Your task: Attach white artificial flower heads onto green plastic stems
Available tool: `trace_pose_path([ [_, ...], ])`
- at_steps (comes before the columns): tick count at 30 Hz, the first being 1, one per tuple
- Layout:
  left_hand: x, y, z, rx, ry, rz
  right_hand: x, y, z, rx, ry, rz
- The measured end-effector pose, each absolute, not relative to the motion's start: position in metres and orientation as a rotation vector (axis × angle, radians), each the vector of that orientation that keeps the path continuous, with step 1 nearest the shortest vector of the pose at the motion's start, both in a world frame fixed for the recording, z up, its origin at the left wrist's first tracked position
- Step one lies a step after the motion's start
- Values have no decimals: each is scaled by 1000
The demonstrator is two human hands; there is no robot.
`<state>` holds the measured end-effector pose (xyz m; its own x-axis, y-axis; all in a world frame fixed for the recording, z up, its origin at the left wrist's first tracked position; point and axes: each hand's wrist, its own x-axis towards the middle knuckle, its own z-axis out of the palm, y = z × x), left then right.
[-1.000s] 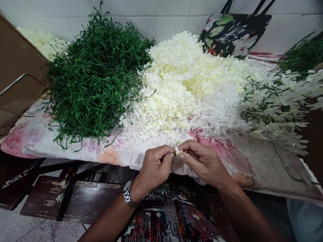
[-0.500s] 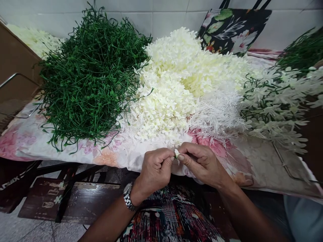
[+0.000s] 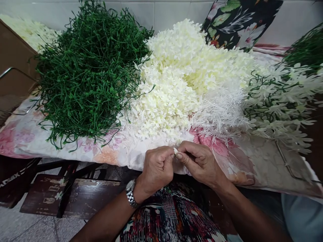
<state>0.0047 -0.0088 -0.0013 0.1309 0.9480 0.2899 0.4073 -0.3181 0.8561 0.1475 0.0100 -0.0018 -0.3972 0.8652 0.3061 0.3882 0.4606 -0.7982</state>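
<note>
Left hand (image 3: pixel 158 164) and right hand (image 3: pixel 200 163) close together; both grips tight on one small white flower (image 3: pixel 176 151).

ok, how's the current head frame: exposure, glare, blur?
Head view: the pale flower pile is very bright, petal detail partly washed out; stemmed flowers at right are dimmer; the bench carries glare. Same view: the small white piece between left hand and right hand is too tiny to read finely.

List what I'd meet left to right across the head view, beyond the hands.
Brown cardboard panel, heap of thin green plastic-looking stems, mound of small cream flowers, spray of white flowers on green stems.
</note>
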Motion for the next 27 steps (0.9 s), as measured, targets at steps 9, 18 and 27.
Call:
trace_pose_path([
  [9,3,-11,0,1062,1254,1217,155,-8,14,-1065,-1959,444],
  [18,10,-15,2,717,1134,1341,139,-33,-5,-886,-2148,453],
  [27,2,-22,-3,877,1064,1257,156,-13,4,-916,-2160,464],
])
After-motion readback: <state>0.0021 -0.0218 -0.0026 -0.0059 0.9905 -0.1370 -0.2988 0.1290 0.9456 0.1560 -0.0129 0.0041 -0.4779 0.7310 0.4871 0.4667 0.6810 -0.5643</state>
